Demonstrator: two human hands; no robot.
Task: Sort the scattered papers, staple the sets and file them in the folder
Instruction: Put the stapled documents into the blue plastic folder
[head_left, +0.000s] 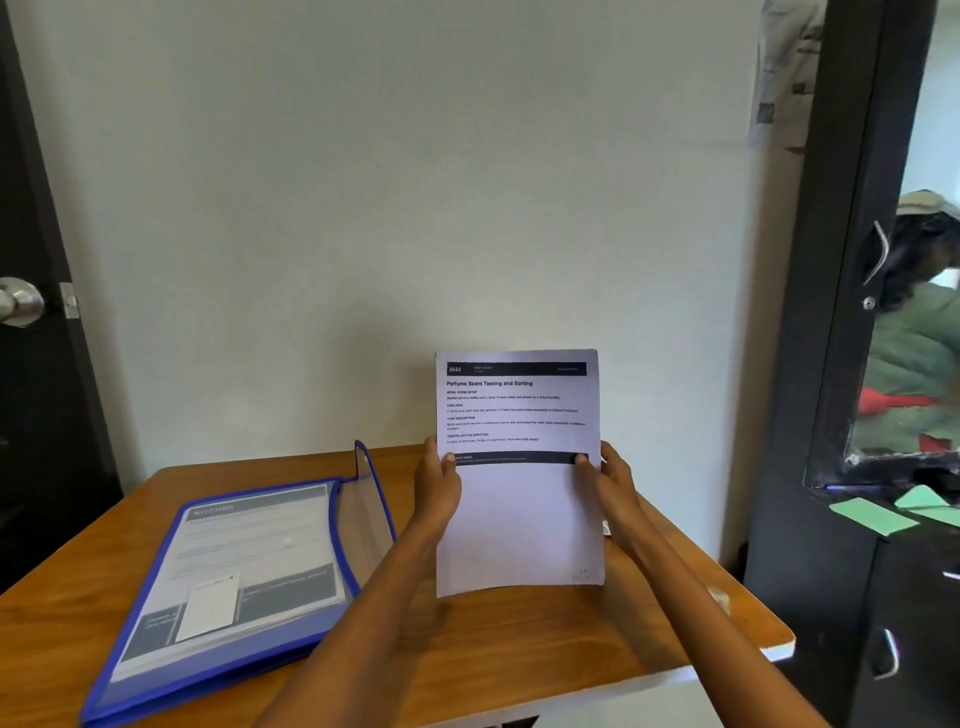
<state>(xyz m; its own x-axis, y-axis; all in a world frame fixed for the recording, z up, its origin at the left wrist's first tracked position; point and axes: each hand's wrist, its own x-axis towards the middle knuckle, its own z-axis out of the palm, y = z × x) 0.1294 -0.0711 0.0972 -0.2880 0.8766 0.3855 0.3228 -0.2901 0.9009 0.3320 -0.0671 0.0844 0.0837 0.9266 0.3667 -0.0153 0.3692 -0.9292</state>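
I hold a set of white printed papers (519, 519) upright above the wooden table (519, 634); its top sheet is headed "Perfume Scent Testing and Sorting". My left hand (439, 480) grips the left edge with the thumb on the front. My right hand (610, 480) grips the right edge the same way. A blue-edged clear folder (234, 582) lies on the table's left half, its flap standing open, with printed sheets inside. A small pale object (607, 529) peeks out just behind the papers' right edge; I cannot tell what it is.
A dark door with a metal knob (21, 301) is at the far left. A dark cabinet with a mirror (909, 338) stands at the right, with green paper pieces (872, 514) on its ledge. The table's front right corner (779, 644) is close to the cabinet.
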